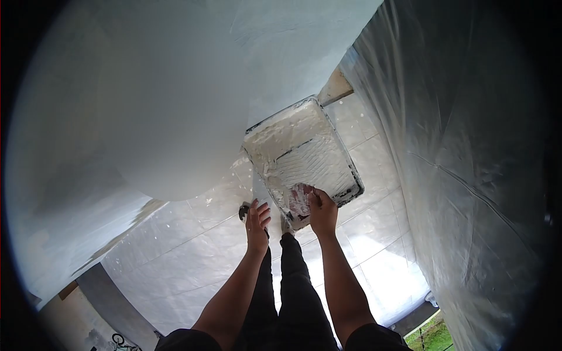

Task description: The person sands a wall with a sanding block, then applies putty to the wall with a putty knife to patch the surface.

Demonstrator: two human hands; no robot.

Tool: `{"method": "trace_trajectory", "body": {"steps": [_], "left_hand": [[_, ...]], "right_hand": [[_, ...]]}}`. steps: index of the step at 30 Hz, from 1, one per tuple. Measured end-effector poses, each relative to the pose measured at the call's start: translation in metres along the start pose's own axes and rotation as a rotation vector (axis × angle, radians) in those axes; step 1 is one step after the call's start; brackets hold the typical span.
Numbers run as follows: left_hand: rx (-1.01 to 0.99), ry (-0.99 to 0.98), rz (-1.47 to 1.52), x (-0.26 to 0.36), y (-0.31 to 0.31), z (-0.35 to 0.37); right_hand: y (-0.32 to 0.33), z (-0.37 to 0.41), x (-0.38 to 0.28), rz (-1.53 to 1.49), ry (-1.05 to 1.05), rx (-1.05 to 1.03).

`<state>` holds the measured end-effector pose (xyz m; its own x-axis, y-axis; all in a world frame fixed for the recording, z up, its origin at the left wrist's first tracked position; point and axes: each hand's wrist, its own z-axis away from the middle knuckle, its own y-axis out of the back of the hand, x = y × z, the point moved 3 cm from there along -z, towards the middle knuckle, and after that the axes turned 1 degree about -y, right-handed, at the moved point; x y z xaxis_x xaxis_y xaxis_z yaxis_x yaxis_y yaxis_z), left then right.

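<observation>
A paint tray [316, 157] with a dark rim lies below me on the covered floor, caked with thick white paint over its ribbed slope. My right hand [323, 212] is at the tray's near end, fingers closed on a reddish piece smeared with white paint [300, 200]. What kind of thing it is, I cannot make out. To the left of the tray my left hand [257, 225] is held with its fingers apart and nothing in them. A small dark object [243, 212] shows just beyond its fingertips, partly hidden.
A large pale, smooth surface [146, 105] fills the upper left. Clear plastic sheeting [468, 175] hangs along the right side. The light floor covering [193, 257] has white spatters and seams. Grass [438, 334] shows at the lower right.
</observation>
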<state>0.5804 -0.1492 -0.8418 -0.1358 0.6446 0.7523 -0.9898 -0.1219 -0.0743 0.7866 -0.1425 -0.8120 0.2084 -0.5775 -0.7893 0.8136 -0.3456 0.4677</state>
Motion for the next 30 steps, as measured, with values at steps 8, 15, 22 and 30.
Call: {"method": "trace_trajectory", "body": {"steps": [8,15,22,30], "left_hand": [[0.020,0.131,0.080,0.009,-0.011,-0.036],[-0.038,0.174,0.021,0.006,-0.005,-0.044],[-0.083,0.210,0.045,0.006,-0.004,-0.047],[-0.121,0.207,0.013,0.009,-0.007,-0.048]], "right_hand": [[-0.022,-0.026,-0.022,0.226,0.149,-0.153],[-0.039,-0.032,-0.022,0.148,0.112,-0.091],[-0.059,-0.025,-0.028,0.221,0.173,-0.062],[-0.069,-0.026,-0.037,0.367,0.272,-0.074]]}}
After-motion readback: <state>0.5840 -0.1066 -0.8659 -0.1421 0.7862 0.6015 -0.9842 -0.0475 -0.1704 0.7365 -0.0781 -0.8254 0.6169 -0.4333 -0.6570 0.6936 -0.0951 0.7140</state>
